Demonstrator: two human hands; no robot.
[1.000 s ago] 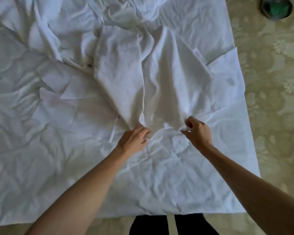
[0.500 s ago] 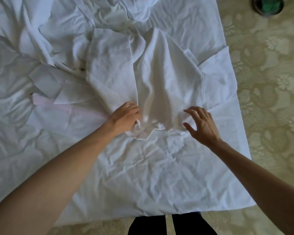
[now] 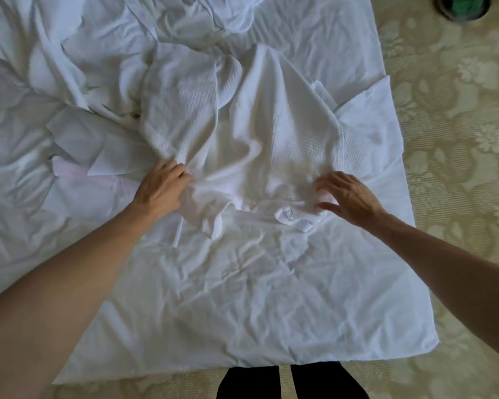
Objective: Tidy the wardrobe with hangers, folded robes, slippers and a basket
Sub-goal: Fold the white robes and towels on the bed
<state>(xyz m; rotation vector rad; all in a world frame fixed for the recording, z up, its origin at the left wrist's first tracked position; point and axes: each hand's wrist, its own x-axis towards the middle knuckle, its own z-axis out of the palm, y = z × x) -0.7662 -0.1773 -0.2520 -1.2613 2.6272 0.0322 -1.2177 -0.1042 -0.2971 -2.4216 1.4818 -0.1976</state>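
A white waffle-weave robe (image 3: 271, 128) lies rumpled on a white sheet (image 3: 242, 298), its near hem bunched between my hands. My left hand (image 3: 162, 191) grips a fold of the robe at its left near corner, fingers curled into the cloth. My right hand (image 3: 349, 197) rests on the robe's right near edge with fingers spread and slightly bent; its fingertips are blurred. No hangers, slippers or basket are in view.
More crumpled white cloth (image 3: 185, 18) is heaped at the back. The sheet covers a patterned beige floor (image 3: 458, 125) that shows on the right. A dark round object with green inside (image 3: 463, 5) sits at the top right corner. My dark legs (image 3: 288, 381) stand at the sheet's near edge.
My right hand let go of the hem, opened and moved right along it. My left hand slid left and up with a bunched fold. The robe's hem has spread wider.
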